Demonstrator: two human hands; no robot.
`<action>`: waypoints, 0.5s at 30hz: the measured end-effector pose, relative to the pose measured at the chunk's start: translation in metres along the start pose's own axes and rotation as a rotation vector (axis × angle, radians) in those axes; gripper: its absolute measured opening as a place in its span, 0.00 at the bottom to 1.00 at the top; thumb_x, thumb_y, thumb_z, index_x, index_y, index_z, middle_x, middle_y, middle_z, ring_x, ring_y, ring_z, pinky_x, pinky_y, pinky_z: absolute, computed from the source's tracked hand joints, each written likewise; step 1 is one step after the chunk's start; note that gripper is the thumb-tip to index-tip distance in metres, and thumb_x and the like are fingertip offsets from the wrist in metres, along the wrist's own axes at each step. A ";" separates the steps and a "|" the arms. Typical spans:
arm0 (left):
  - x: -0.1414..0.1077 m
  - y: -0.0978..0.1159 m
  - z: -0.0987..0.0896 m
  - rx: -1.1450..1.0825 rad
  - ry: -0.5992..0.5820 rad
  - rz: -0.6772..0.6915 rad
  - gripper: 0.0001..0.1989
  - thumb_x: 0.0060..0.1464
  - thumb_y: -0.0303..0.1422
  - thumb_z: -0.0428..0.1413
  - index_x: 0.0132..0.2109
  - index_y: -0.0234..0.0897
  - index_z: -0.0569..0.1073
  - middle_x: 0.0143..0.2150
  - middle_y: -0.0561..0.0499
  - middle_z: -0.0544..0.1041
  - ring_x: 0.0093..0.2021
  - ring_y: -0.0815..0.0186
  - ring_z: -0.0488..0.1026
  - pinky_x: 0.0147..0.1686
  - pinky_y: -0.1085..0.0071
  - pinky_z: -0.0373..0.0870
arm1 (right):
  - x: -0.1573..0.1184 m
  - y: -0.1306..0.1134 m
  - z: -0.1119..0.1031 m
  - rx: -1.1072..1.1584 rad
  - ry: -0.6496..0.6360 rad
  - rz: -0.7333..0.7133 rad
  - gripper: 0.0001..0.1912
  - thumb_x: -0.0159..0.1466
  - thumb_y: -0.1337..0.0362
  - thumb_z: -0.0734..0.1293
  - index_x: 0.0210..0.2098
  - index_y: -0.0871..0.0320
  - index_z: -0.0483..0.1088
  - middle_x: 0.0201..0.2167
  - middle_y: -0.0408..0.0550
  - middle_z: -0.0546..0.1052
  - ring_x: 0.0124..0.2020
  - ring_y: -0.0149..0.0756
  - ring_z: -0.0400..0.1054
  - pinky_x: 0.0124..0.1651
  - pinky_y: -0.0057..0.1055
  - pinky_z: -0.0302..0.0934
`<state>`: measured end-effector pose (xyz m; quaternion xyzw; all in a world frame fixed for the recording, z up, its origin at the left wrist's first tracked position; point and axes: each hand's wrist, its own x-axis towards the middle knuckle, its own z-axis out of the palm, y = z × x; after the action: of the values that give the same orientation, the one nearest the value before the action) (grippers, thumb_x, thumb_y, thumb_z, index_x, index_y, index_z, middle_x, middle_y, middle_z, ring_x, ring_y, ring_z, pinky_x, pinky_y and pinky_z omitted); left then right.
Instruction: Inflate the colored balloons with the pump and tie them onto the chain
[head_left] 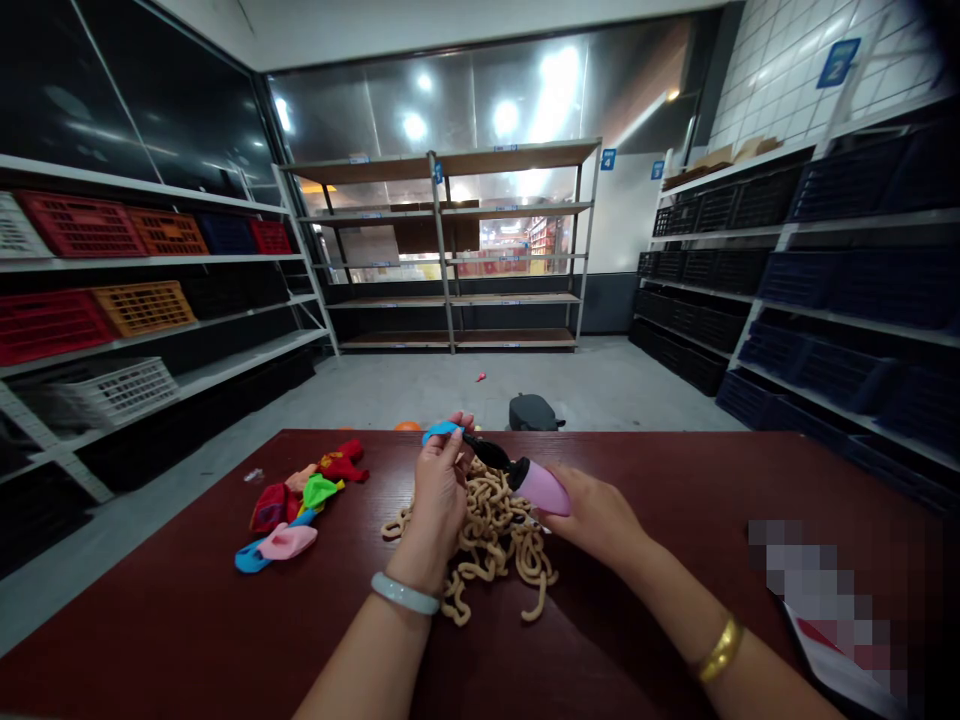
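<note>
My left hand (pixel 441 490) pinches a limp blue balloon (pixel 442 431) at the tip of a black nozzle. My right hand (pixel 592 508) is wrapped round the lilac body of a balloon pump (pixel 545 488), which tilts up toward the left hand. How far the balloon's neck covers the nozzle is hard to see. Beneath both hands lies a tangled heap of tan, rope-like curly strands (pixel 491 540), partly hidden by the left hand. Further left on the table rests a loose group of flat balloons, among them a pink one (pixel 287 541), a green one (pixel 321 490) and a red one (pixel 343 461).
The dark red table (pixel 187 640) spans the foreground. A partly blurred flat object (pixel 840 630) lies at its right. Beyond the table, a dark grey bag-like item (pixel 534 412) sits on the floor. Shelves with crates (pixel 79 225) line both sides, and a rack (pixel 450 250) stands at the back.
</note>
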<state>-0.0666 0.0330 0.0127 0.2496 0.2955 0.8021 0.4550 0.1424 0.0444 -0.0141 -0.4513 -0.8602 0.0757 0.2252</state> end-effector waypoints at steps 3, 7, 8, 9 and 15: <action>0.001 0.000 -0.002 0.031 0.003 -0.009 0.14 0.49 0.26 0.62 0.45 0.35 0.74 0.44 0.45 0.79 0.44 0.67 0.76 0.44 0.73 0.69 | 0.000 0.001 0.000 -0.001 -0.001 -0.008 0.25 0.57 0.53 0.67 0.53 0.50 0.64 0.44 0.48 0.76 0.43 0.44 0.71 0.42 0.36 0.60; -0.001 0.000 -0.002 0.112 -0.016 -0.031 0.20 0.47 0.30 0.63 0.49 0.35 0.73 0.43 0.44 0.79 0.42 0.66 0.76 0.43 0.73 0.68 | 0.000 0.002 -0.003 -0.022 0.018 -0.002 0.25 0.58 0.50 0.66 0.53 0.50 0.64 0.44 0.48 0.76 0.43 0.44 0.71 0.40 0.35 0.60; -0.001 0.000 -0.002 0.137 -0.031 -0.035 0.21 0.47 0.32 0.64 0.49 0.36 0.72 0.43 0.44 0.79 0.42 0.66 0.76 0.43 0.73 0.68 | 0.000 0.002 -0.004 -0.028 0.026 -0.002 0.25 0.59 0.50 0.65 0.53 0.50 0.64 0.44 0.48 0.76 0.43 0.44 0.71 0.40 0.35 0.60; -0.002 -0.001 -0.002 0.163 -0.052 -0.040 0.22 0.46 0.33 0.64 0.50 0.36 0.72 0.44 0.44 0.79 0.42 0.65 0.76 0.43 0.72 0.68 | 0.000 0.003 -0.005 -0.035 0.032 -0.002 0.25 0.59 0.49 0.65 0.53 0.50 0.64 0.44 0.48 0.76 0.43 0.44 0.71 0.40 0.35 0.60; 0.000 -0.009 -0.006 0.240 -0.117 -0.105 0.17 0.45 0.36 0.65 0.43 0.34 0.75 0.46 0.42 0.78 0.47 0.61 0.75 0.46 0.68 0.66 | 0.000 0.010 -0.003 -0.064 0.050 0.000 0.27 0.59 0.48 0.65 0.54 0.50 0.63 0.44 0.49 0.76 0.43 0.44 0.71 0.40 0.36 0.60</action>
<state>-0.0650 0.0355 0.0021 0.3324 0.3750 0.7202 0.4798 0.1511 0.0502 -0.0145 -0.4601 -0.8561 0.0370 0.2323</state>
